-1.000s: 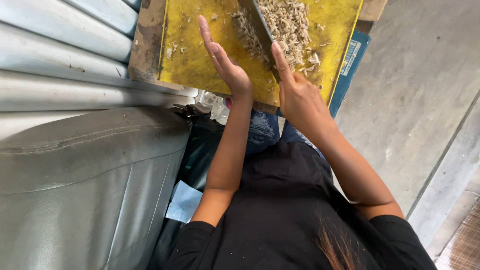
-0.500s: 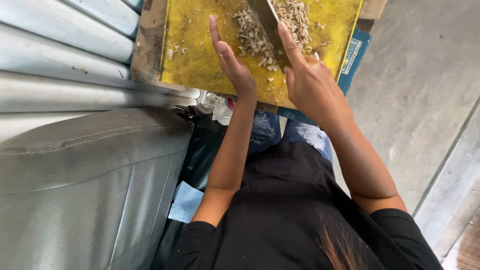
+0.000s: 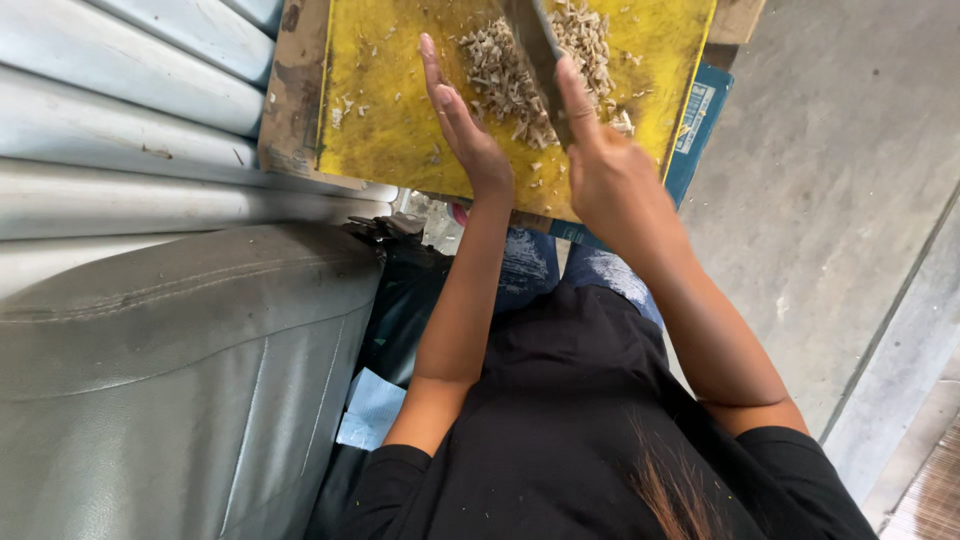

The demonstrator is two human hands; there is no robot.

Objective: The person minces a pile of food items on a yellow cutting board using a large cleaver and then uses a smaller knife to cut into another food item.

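A yellow cutting board (image 3: pixel 390 120) lies in front of me with a pile of pale chopped bits (image 3: pixel 505 80) on it. My right hand (image 3: pixel 605 170) grips a knife (image 3: pixel 535 45), index finger laid along the blade, which stands in the pile. My left hand (image 3: pixel 465 130) is flat and upright on its edge, fingers together, just left of the pile and touching the board. More chopped bits (image 3: pixel 590 45) lie on the right of the blade.
The board rests on a worn wooden slab (image 3: pixel 290 110). A blue box (image 3: pixel 700 120) sticks out beneath its right side. Grey ridged panels (image 3: pixel 120 110) lie to the left, a grey cushioned seat (image 3: pixel 170 380) beside my body, concrete floor (image 3: pixel 850 200) to the right.
Both hands have slid right and slightly away across the board. The knife blade has pushed into the pile, with the left hand following behind it.
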